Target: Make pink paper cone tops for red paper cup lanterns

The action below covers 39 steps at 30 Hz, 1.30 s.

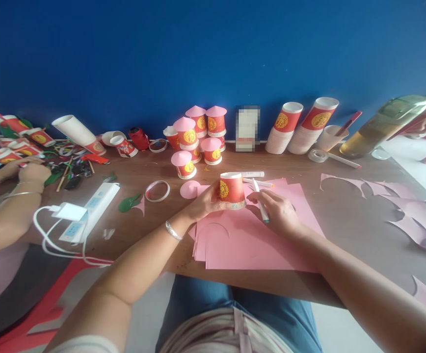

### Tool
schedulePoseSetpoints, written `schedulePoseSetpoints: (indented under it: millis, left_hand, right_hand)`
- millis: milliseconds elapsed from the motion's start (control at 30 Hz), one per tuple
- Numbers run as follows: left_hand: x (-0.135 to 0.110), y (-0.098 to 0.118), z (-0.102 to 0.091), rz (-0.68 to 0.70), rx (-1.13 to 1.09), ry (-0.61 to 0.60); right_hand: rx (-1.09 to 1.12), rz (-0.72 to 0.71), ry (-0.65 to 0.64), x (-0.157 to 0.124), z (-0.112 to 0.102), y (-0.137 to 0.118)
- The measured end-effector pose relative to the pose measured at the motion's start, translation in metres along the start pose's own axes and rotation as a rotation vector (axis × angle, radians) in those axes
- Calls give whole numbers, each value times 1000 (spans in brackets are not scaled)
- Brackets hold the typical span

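Note:
My left hand (207,202) is closed round a red paper cup (232,190) with a gold emblem, held upside down over the stack of pink paper (260,240). In my right hand (281,208) is a white marker (260,198) with a dark end, slanting down toward the sheets just right of the cup. A curved line shows on the top sheet near my left wrist. Behind the cup lie another capped marker (253,174) and an orange-marked pen (266,183). A pink paper disc (190,189) rests left of the stack.
Several red cups with pink cone tops (185,132) stand at the back. Stacked cups (282,130), a tape roll (318,155) and a bottle (378,125) are at right, with pink scraps (412,225) nearer. At left are a power strip (91,211) and another person's arms (10,206).

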<state>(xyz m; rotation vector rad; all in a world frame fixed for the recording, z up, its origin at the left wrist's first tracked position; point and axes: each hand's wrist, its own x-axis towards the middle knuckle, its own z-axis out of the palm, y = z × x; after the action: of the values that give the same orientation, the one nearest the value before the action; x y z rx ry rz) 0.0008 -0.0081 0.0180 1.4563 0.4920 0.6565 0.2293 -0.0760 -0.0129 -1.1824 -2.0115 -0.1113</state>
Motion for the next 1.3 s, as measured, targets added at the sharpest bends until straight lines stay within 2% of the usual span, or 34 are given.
schedulePoseSetpoints:
  millis: [267,533,667,867,1067,1300]
  left_hand:
    - [-2,-7,-4,-10,-64,-53]
    - [-2,-20,-4,-34,-27,-38]
    - [0,-15,2,-36,-38,-7]
    - [2,-1,9,-20,-30,-11]
    - [0,5,10,-88,67,46]
    - [-2,-10,11,-44,229,170]
  right_hand:
    - [35,46,-37,-2,-2,-7]
    - [38,-44,10,0,-4,-14]
    - [30,-92,22,1,-1,-13]
    - [72,-73,56,0,-7,-12]
    - [29,-202,65,-1,-23,-17]
    - [9,-322,112,1,-19,-29]
